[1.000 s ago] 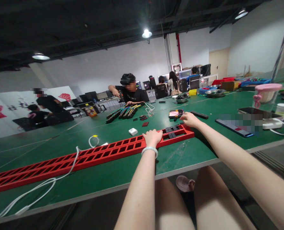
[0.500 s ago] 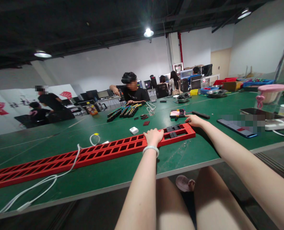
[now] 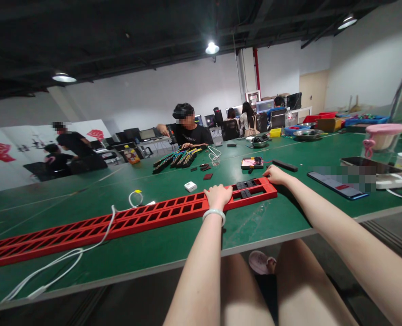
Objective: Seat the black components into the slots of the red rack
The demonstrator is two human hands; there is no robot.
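A long red slotted frame (image 3: pixel 174 212) with two rows of rectangular openings lies along the green table in front of me. My left hand (image 3: pixel 217 197), a pale bracelet on its wrist, is closed over the frame near its right part, fingers across the far side. At the frame's right end, my right hand (image 3: pixel 276 175) grips the far corner with curled fingers; its fingertips are partly hidden. Between the two hands, black rectangular pieces (image 3: pixel 246 184) sit in the frame's openings.
A white cable (image 3: pixel 109 226) crosses the frame at left. A white charger (image 3: pixel 190 186), a small wired device (image 3: pixel 251 162) and a black bar (image 3: pixel 284 165) lie beyond. Phone (image 3: pixel 337 184) and pink-lidded cup (image 3: pixel 384 140) are at right. Across the table, a person (image 3: pixel 190 133) holds a power tool over wired black strips (image 3: pixel 179 159).
The view has shifted slightly. Both hands keep their places on the red frame, and nothing on the table has visibly moved.
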